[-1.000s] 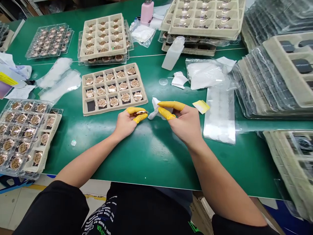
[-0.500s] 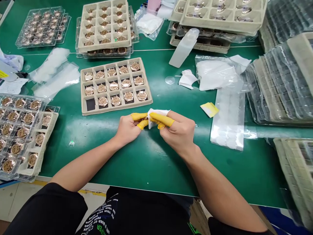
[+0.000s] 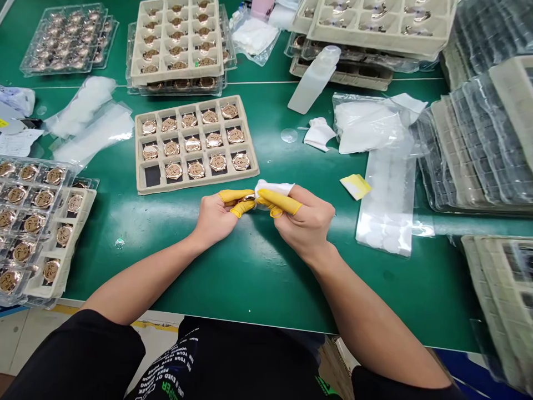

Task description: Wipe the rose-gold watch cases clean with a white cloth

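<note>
Between the yellow-cotted thumb and finger of my left hand (image 3: 219,214) is a watch case (image 3: 249,197), gold-coloured and seen edge-on. My right hand (image 3: 306,216), also in yellow finger cots, pinches a white cloth (image 3: 272,188) against the right side of that case. Fingers and cloth hide most of the case. Just beyond my hands lies a beige compartment tray (image 3: 195,184) of gold watch cases, with one bare compartment at its front left corner.
Stacked trays of watch cases (image 3: 37,222) stand at the left, more at the back. Clear plastic trays (image 3: 478,144) pile up on the right. A white squeeze bottle (image 3: 313,83), a bag of white cloths (image 3: 366,125) and a yellow-white paper piece (image 3: 355,186) lie nearer the middle.
The cloth has shifted slightly right along with my right hand, and more of the watch case edge shows between my hands. My left hand keeps its pinch. The whole view has shifted slightly.
</note>
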Demonstrator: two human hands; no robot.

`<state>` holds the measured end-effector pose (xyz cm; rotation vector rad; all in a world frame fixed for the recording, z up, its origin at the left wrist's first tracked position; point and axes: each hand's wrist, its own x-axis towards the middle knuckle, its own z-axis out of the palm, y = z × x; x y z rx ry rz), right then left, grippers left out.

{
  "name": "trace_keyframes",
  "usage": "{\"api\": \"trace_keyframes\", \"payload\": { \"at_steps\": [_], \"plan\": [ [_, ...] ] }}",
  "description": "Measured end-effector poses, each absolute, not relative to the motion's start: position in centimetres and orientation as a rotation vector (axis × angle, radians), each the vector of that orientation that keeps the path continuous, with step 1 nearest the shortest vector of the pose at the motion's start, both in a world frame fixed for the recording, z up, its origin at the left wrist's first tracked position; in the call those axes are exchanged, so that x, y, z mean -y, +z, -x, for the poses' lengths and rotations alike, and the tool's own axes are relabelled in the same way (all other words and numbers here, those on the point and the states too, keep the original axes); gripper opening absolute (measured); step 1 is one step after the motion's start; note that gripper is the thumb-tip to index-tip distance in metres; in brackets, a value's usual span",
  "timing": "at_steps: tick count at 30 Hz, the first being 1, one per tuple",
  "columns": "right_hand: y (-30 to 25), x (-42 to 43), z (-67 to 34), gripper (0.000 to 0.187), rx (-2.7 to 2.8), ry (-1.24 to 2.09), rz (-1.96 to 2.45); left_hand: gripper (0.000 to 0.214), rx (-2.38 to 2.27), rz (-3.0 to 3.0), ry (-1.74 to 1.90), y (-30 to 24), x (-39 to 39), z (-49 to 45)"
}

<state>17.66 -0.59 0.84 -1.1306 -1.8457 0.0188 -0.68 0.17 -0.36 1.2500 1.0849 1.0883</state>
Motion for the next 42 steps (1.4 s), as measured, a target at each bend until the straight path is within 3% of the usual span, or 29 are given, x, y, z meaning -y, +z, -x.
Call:
{"api": "trace_keyframes", "payload": {
  "at_steps": [7, 15, 23, 31, 36, 39, 42],
  "plan": [
    [0.4, -0.1, -17.6, 0.029, 1.902, -0.056, 1.224, 0.028, -1.081, -1.183, 1.096, -0.3, -0.5, 0.7],
    [0.9, -0.2, -16.8, 0.021, 1.707, 0.369, 1.099, 0.029, -1.056, -1.110, 1.118, 0.0, -0.6, 0.6],
    [0.3, 0.5, -16.7, 0.033, 1.899, -0.035, 1.523, 0.030, -1.108, -0.975, 1.166, 0.4, -0.9, 0.6],
    [0.4, 0.6, -15.7, 0.022, 1.489, 0.597, 1.198, 0.036, -1.008, -1.002, 1.160, 0.0, -1.3, 0.6],
    [0.6, 0.8, -16.1, 0.032, 1.667, 0.427, 1.106, 0.019, -1.162, -1.447, 1.154, -0.5, -0.2, 1.1],
    [0.4, 0.7, -16.4, 0.039, 1.840, 0.133, 1.296, 0.020, -1.249, -1.585, 1.094, -0.4, 0.3, 1.2],
    [0.4, 0.2, -16.3, 0.033, 1.867, -0.111, 1.481, 0.026, -1.222, -1.408, 1.036, 0.1, -0.1, 1.1]
  ]
}}
